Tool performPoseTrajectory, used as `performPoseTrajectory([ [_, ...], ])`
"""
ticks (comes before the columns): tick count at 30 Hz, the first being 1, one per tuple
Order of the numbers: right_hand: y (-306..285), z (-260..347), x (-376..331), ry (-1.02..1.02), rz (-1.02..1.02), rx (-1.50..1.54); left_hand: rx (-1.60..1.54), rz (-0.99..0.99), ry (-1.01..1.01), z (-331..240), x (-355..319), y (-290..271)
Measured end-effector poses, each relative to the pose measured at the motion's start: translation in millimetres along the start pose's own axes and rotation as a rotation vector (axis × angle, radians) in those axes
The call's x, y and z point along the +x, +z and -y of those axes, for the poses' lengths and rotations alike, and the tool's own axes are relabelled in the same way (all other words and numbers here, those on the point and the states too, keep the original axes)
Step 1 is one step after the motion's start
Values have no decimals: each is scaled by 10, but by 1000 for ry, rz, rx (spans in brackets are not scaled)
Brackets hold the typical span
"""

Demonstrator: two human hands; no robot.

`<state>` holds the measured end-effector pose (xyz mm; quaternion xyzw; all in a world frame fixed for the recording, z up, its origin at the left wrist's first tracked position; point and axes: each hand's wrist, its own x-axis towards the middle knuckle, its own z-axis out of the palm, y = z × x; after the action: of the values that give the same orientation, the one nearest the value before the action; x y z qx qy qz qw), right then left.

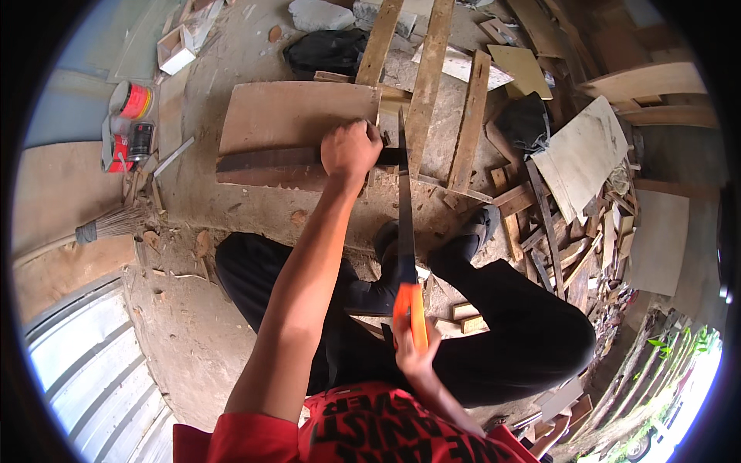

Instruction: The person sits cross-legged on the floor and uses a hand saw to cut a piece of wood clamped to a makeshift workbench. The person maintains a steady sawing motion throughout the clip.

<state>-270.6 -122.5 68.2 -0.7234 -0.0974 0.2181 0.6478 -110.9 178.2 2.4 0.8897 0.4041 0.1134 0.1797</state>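
Note:
My left hand [351, 157] is closed over a long dark strip [270, 160], pressing it down on a brown board [293, 116]. The strip, perhaps wood, lies crosswise, and its right end sticks out past the board's edge. In my right hand [417, 347] is a handsaw [406, 231], gripped by its orange handle. The narrow blade points away from me and crosses the strip near that right end, just right of my left hand. Whether the teeth touch the strip I cannot tell.
Beyond the board lie wooden slats [428, 77] and a black bag [326, 52]. Scrap wood [571, 255] is heaped at the right, with a pale panel [583, 158]. Cans [139, 141] and a twig broom [116, 225] are at the left. My legs [509, 332] are bent below the saw.

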Motion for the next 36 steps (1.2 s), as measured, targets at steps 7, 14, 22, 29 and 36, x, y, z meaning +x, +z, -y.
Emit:
performPoseTrajectory([
  [7, 246, 173, 1256, 56, 4, -15, 3, -21, -43, 7, 91, 87],
  [14, 148, 61, 1631, -91, 66, -136, 17, -19, -133, 4, 303, 62],
  [22, 237, -375, 1516, -63, 87, 100, 63, 22, -134, -40, 285, 4],
  [29, 248, -696, 1516, -143, 70, -66, 44, -51, 157, -13, 180, -43],
  [36, 233, -170, 1272, -210, -91, 30, -181, -7, 525, 285, -24, -110],
])
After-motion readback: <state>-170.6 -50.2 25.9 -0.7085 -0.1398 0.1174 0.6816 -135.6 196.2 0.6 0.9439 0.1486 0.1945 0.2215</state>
